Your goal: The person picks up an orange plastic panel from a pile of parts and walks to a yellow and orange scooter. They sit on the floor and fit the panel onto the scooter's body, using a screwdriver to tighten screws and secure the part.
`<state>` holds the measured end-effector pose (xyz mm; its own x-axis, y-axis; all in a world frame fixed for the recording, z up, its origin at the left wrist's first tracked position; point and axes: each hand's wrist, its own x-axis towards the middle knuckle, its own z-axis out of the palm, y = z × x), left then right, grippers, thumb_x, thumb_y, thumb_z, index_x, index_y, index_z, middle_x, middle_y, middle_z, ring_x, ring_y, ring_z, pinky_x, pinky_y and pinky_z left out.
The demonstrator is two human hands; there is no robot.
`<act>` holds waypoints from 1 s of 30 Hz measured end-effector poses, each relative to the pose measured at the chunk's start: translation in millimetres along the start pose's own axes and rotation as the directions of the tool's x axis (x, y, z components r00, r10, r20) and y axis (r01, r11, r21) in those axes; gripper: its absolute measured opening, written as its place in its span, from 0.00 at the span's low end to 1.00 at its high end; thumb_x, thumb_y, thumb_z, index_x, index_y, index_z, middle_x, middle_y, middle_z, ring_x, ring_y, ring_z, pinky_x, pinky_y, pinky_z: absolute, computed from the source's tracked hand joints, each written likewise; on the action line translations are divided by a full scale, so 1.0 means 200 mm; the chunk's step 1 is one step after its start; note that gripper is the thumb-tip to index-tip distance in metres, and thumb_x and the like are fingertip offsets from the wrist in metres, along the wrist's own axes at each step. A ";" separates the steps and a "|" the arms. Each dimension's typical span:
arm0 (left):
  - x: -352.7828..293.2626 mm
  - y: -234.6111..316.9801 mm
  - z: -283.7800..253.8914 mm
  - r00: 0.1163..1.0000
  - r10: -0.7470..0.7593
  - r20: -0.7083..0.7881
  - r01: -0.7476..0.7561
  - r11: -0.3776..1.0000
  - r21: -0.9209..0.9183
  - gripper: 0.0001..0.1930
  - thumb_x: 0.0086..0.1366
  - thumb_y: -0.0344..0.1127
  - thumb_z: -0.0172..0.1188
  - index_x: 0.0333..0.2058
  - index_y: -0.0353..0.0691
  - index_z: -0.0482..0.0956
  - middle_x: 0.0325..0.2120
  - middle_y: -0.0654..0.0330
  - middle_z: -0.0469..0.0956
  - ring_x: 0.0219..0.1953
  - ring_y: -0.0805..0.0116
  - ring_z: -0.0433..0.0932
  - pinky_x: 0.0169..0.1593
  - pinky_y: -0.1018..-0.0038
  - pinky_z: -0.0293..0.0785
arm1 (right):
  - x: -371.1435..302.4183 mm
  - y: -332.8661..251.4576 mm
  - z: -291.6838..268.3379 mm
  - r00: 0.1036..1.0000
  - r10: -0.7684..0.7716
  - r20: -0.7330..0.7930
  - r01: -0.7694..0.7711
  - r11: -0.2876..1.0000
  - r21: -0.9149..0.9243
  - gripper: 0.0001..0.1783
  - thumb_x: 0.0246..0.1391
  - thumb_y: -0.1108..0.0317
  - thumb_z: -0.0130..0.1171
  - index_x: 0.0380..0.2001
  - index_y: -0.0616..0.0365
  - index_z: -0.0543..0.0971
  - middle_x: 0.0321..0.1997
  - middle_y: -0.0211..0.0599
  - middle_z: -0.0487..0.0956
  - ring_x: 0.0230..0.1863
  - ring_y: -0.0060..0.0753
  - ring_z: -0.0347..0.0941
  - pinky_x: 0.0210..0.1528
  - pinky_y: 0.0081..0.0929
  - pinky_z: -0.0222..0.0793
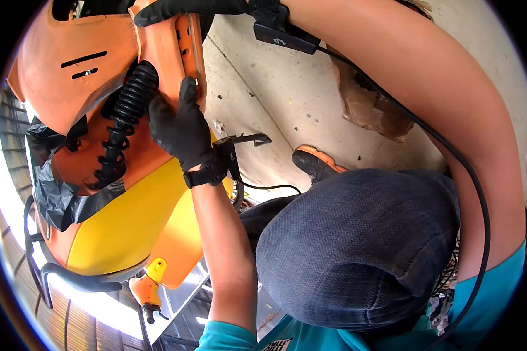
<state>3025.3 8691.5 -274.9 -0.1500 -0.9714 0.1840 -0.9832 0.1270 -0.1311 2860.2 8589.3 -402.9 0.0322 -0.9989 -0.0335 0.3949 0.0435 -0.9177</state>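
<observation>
An orange and yellow scooter body (117, 222) fills the left of the head view. My left hand (181, 128), in a black glove, presses against an orange panel (170, 52) beside a black ribbed rubber boot (123, 117). My right hand (187, 9), also gloved in black, grips the top edge of the same orange panel at the upper rim of the picture. A black wrist device (284, 32) with a cable sits on my right forearm.
My knee in dark denim (357, 245) fills the lower middle. A black and orange shoe (316, 164) rests on the concrete floor (287, 99). A black foot lever (249, 139) sticks out by my left wrist. Crumpled black plastic (58, 199) hangs at the left.
</observation>
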 end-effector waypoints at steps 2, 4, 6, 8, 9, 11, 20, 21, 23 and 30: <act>0.00 -0.02 -0.01 1.000 -0.006 -0.001 0.006 1.000 0.019 0.25 0.53 0.42 0.74 0.40 0.26 0.79 0.36 0.43 0.81 0.38 0.50 0.80 0.46 0.64 0.73 | 0.01 0.00 0.03 0.999 0.041 0.031 -0.043 0.996 0.079 0.66 0.40 0.35 0.72 0.66 0.77 0.55 0.65 0.65 0.67 0.66 0.51 0.66 0.65 0.36 0.64; 0.01 -0.01 0.00 1.000 0.014 -0.001 -0.014 0.998 0.058 0.26 0.55 0.45 0.73 0.42 0.26 0.79 0.36 0.45 0.82 0.37 0.56 0.79 0.47 0.68 0.73 | -0.04 -0.03 -0.04 1.000 0.020 0.013 -0.020 0.999 0.041 0.65 0.40 0.35 0.71 0.66 0.77 0.56 0.65 0.64 0.67 0.66 0.51 0.66 0.64 0.37 0.65; 0.01 -0.01 0.01 1.000 0.011 -0.001 -0.011 1.000 0.019 0.27 0.55 0.46 0.74 0.43 0.26 0.79 0.36 0.44 0.82 0.38 0.55 0.79 0.47 0.67 0.73 | -0.06 -0.04 -0.07 1.000 0.017 -0.005 -0.016 1.000 0.020 0.65 0.41 0.35 0.71 0.66 0.77 0.56 0.65 0.64 0.67 0.66 0.51 0.66 0.64 0.37 0.66; 0.02 0.01 0.03 0.999 0.032 -0.003 -0.032 0.999 0.001 0.28 0.55 0.46 0.74 0.42 0.26 0.79 0.37 0.44 0.82 0.38 0.54 0.79 0.47 0.67 0.73 | -0.04 -0.02 -0.07 0.999 0.032 -0.028 -0.031 0.999 0.015 0.65 0.40 0.34 0.71 0.66 0.77 0.56 0.65 0.65 0.67 0.66 0.51 0.66 0.65 0.37 0.65; 0.02 -0.02 0.02 0.999 0.035 -0.015 -0.034 0.999 0.018 0.28 0.54 0.47 0.74 0.42 0.26 0.79 0.37 0.43 0.82 0.39 0.54 0.80 0.47 0.67 0.73 | -0.03 -0.02 -0.04 0.999 0.029 -0.021 -0.028 1.000 0.006 0.65 0.41 0.34 0.71 0.66 0.77 0.56 0.66 0.65 0.66 0.66 0.52 0.66 0.65 0.37 0.65; 0.00 -0.05 -0.01 1.000 -0.018 -0.007 0.018 0.998 0.059 0.29 0.54 0.47 0.74 0.42 0.26 0.79 0.37 0.43 0.82 0.39 0.54 0.80 0.47 0.67 0.73 | -0.02 -0.01 0.00 1.000 0.020 -0.007 -0.020 1.000 -0.011 0.65 0.41 0.34 0.70 0.66 0.77 0.55 0.66 0.66 0.65 0.67 0.52 0.65 0.65 0.38 0.65; -0.02 -0.01 0.00 0.999 -0.043 -0.031 0.043 0.999 -0.011 0.30 0.53 0.49 0.72 0.46 0.29 0.78 0.40 0.38 0.80 0.44 0.41 0.79 0.49 0.58 0.73 | -0.08 0.02 0.01 0.995 -0.097 0.007 0.090 0.945 0.315 0.56 0.46 0.44 0.73 0.65 0.73 0.57 0.64 0.57 0.67 0.64 0.44 0.66 0.63 0.35 0.65; -0.02 0.00 0.00 0.999 -0.036 -0.028 0.035 0.999 -0.018 0.30 0.54 0.48 0.72 0.47 0.29 0.78 0.41 0.38 0.80 0.44 0.39 0.78 0.49 0.57 0.73 | -0.08 0.02 0.00 0.991 -0.137 0.012 0.122 0.914 0.387 0.55 0.47 0.46 0.73 0.64 0.73 0.58 0.63 0.56 0.68 0.63 0.42 0.66 0.63 0.35 0.66; -0.01 0.00 0.00 0.999 -0.011 -0.031 0.012 0.999 0.031 0.30 0.54 0.48 0.72 0.47 0.29 0.78 0.41 0.38 0.80 0.44 0.39 0.78 0.49 0.57 0.73 | -0.09 0.02 -0.01 0.994 -0.100 0.033 0.079 0.913 0.400 0.53 0.47 0.50 0.74 0.64 0.72 0.59 0.62 0.53 0.69 0.61 0.40 0.67 0.63 0.33 0.66; 0.00 0.03 -0.01 0.998 -0.058 0.013 0.057 0.997 0.051 0.29 0.55 0.47 0.71 0.46 0.28 0.78 0.40 0.39 0.80 0.44 0.39 0.78 0.48 0.57 0.73 | -0.19 0.14 0.09 0.997 0.051 0.057 -0.074 0.843 0.533 0.30 0.47 0.45 0.72 0.47 0.55 0.83 0.48 0.41 0.82 0.47 0.32 0.80 0.50 0.39 0.75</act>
<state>3020.1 8692.9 -273.1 -0.0919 -0.9797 0.1784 -0.9835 0.0613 -0.1699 2885.7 8629.6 -419.9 0.1049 -0.9928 -0.0574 0.8198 0.1190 -0.5602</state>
